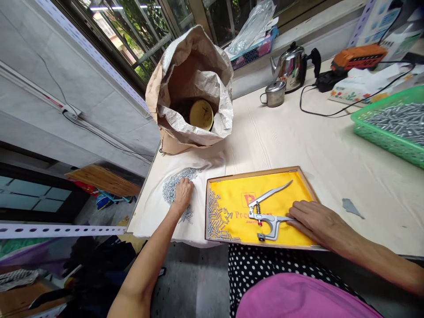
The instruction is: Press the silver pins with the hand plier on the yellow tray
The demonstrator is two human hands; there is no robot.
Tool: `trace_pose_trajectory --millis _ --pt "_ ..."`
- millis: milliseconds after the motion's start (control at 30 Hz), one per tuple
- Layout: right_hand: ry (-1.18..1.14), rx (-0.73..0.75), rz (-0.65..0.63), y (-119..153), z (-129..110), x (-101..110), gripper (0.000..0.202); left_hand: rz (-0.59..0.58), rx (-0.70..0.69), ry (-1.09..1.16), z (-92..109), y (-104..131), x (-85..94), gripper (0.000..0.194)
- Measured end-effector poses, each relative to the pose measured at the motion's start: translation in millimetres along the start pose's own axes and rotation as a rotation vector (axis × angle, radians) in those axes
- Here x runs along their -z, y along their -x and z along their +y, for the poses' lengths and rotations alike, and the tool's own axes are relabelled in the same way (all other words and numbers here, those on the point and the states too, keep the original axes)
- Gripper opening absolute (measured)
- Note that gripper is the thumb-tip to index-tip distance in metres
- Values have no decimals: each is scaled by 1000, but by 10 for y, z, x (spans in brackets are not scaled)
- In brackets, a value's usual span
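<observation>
My left hand (pixel 184 192) reaches down onto a pile of small silvery metal pieces (pixel 169 187) on a white cloth (pixel 145 212). Its fingers are curled together, and their tips are hidden, so what they pinch cannot be made out. My right hand (pixel 308 217) is closed on the lower handle of hand-held snap pliers (pixel 270 219), with its wrist over the tray's right edge. These pliers lie with their handles spread inside a shallow tray (pixel 258 176) lined in yellow. Short silvery metal pieces (pixel 218 221), like little pins or tubes, are scattered along the tray's left side.
Behind the pile stands a large open paper sack (pixel 159 97) with a round yellowish container (pixel 201 115) inside. A green basket (pixel 386 143) of metal pieces is at right. Farther back are a metal kettle (pixel 291 66), a lidded cup (pixel 274 94) and a black cable (pixel 326 115).
</observation>
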State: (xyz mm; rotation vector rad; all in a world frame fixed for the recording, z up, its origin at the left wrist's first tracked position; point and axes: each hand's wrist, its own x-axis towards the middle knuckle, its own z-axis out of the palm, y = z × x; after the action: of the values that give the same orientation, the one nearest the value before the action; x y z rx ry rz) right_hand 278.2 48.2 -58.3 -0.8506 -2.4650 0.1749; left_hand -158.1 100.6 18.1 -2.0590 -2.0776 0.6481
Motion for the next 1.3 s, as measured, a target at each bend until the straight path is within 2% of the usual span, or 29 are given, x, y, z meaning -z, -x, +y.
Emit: trace_pose_trajectory --millis 233,367,500,567,633,767,833,900,1000,1100,1300 --pt "36 -30 -78 -66 -52 107 26 35 -41 63 -62 -48 -9 30" --pt "51 -30 -79 -90 -51 136 23 92 73 243 -125 -54 -36 25" --pt "61 -32 -70 -72 -42 104 23 207 173 460 -97 31 111 24" --pt "62 -35 -73 -63 -39 89 23 269 200 640 57 137 244 23" --pt "61 -41 -81 -56 -37 86 23 264 168 852 330 300 374 23" --pt "54 -41 -97 -51 -29 106 23 114 24 1139 1029 717 531 25" --pt "50 -45 -111 -55 -28 124 23 -1 12 1257 1326 883 545 27" --pt "55 -53 -123 -62 -32 138 21 -86 43 1337 1538 983 531 30" --pt "73 -64 -136 -74 -38 132 19 -176 102 1391 1714 1031 499 36" --pt "102 -68 -132 -77 -32 100 17 -268 130 1428 1798 1031 475 40" --pt "109 -72 -105 -66 -21 64 19 -317 129 1425 1879 1042 453 40"
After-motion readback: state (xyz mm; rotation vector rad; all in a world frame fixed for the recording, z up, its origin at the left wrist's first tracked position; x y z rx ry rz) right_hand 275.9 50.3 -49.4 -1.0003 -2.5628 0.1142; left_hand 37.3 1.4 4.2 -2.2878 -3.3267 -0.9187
